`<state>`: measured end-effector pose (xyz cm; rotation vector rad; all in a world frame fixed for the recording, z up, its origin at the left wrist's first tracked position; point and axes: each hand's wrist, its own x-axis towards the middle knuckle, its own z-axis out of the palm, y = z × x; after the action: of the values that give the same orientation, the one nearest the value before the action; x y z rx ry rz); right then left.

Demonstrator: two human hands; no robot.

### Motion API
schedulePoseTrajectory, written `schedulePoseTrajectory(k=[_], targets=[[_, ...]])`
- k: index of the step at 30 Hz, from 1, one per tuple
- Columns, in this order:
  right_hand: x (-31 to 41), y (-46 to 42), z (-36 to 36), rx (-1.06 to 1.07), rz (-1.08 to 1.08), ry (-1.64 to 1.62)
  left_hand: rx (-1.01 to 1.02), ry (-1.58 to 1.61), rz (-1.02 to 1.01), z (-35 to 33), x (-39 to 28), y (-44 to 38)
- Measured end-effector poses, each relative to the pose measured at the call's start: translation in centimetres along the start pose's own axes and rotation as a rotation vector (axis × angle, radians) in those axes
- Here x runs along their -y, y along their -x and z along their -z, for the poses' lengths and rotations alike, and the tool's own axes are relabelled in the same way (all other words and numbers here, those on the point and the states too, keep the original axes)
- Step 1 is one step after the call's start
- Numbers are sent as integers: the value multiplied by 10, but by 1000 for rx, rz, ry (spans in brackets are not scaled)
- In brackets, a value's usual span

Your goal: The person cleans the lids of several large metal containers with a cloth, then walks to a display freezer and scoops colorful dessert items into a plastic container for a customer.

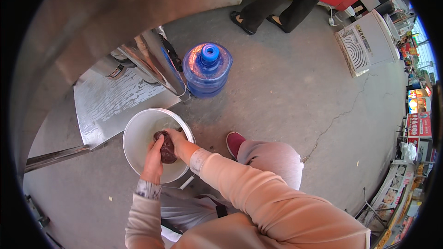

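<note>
A dark reddish-brown, glossy lump is held between my two hands over the mouth of a white plastic bucket; its exact kind cannot be told. My left hand grips it from the left, thumb on top. My right hand holds the other side, with some fingertips hidden behind the lump. Cloudy liquid shows inside the bucket. The bucket's wire handle with a white grip hangs down at the near side.
A blue water jug stands beyond the bucket, beside a metal shelf holding containers. A metal counter edge overhangs at upper left. Another person's legs are at the top. A white chest appliance stands at upper right.
</note>
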<state>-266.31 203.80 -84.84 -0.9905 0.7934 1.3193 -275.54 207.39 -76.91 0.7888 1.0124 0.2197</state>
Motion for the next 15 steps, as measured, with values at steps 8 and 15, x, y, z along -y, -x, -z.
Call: schedulePoseTrajectory(k=[8, 15], targets=[[-3, -14, 18, 574, -122, 185, -144, -431, -398, -36, 8, 36], [-43, -49, 14, -149, 152, 85, -373, -1138, -580, 46, 19, -81]])
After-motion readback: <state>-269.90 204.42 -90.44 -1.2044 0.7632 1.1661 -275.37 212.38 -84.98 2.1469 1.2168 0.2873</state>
